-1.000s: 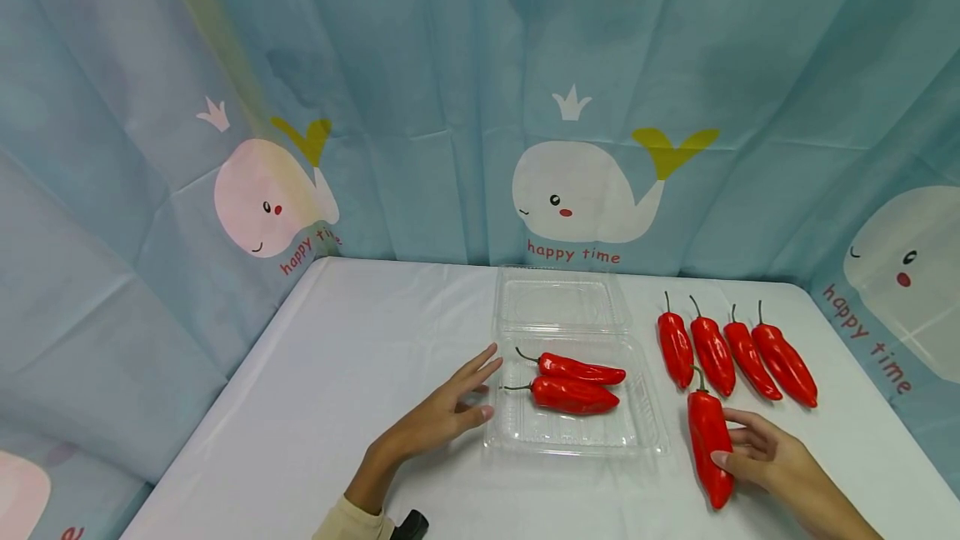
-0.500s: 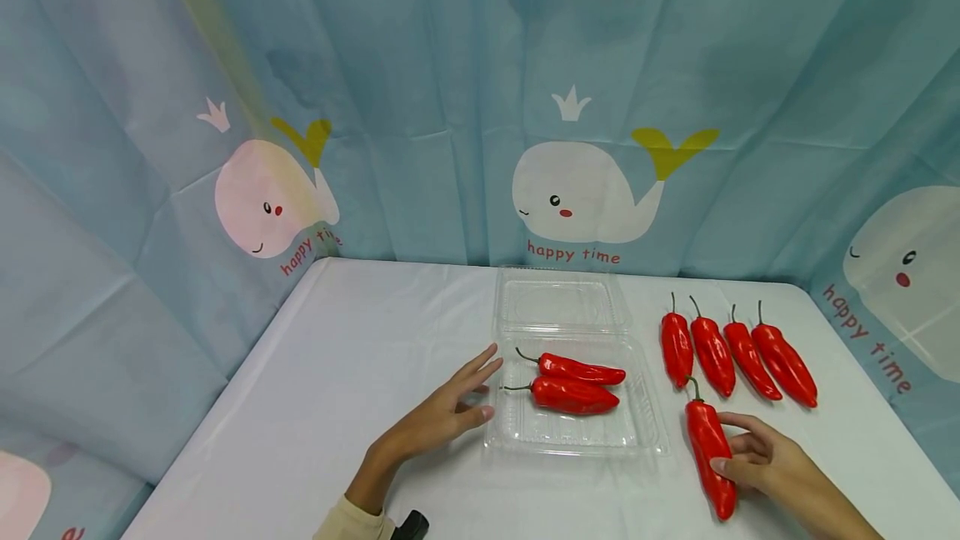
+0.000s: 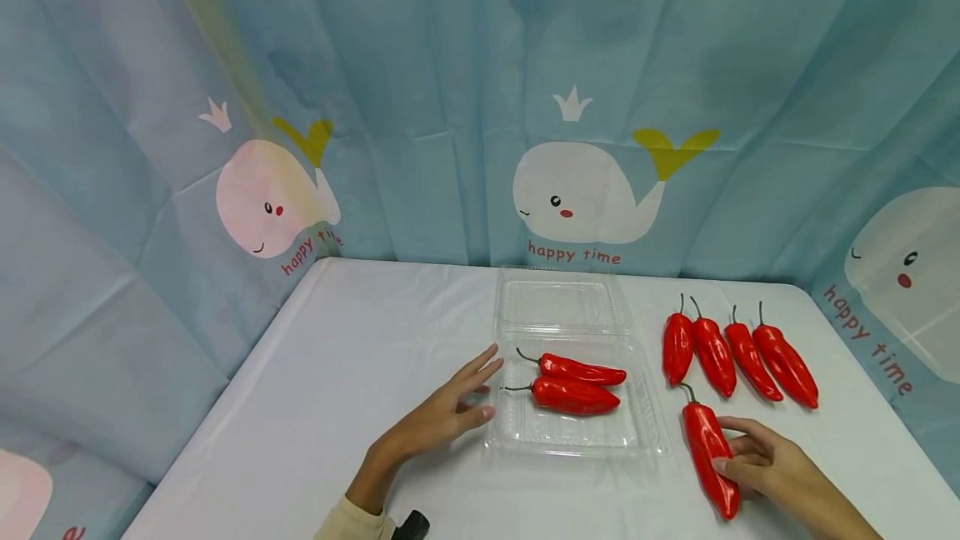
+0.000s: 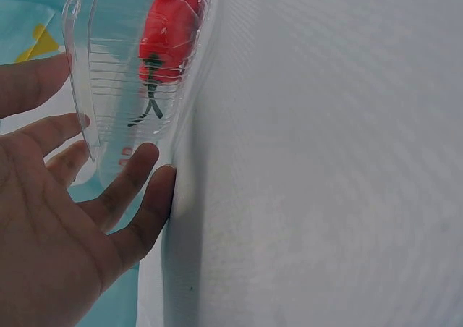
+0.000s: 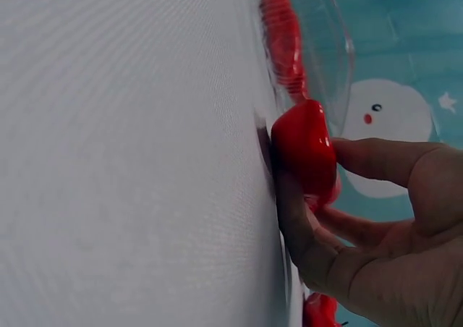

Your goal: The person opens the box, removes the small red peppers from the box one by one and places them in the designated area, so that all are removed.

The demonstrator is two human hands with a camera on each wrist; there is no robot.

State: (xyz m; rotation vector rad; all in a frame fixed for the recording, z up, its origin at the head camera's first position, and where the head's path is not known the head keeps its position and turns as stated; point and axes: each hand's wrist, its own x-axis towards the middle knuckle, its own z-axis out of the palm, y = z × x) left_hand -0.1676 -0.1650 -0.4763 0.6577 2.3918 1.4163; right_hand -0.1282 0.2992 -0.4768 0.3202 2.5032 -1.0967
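Observation:
My right hand (image 3: 768,458) grips a red chili pepper (image 3: 707,452) near its lower end, thumb on one side and fingers on the other. The right wrist view shows the same chili pepper (image 5: 307,146) close to the white tabletop. My left hand (image 3: 442,415) touches the left rim of a clear plastic clamshell box (image 3: 645,432) with spread, fairly straight fingers. Inside the box's base lie two red chili peppers, one (image 3: 581,370) behind the other (image 3: 573,397), stems pointing left. In the left wrist view, fingertips (image 4: 148,153) meet the clear wall of the box.
Several red chili peppers (image 3: 712,357) stand in a row at the back right of the white table (image 3: 375,315), stems pointing away. The box's lid (image 3: 562,304) lies folded back behind its base. A blue curtain (image 3: 420,107) with printed whales hangs around the table.
My right hand has shifted slightly toward me with the chili pepper, whose stem end has swung left. The leftmost chili pepper in the row has moved a little to the right. The left hand stays put.

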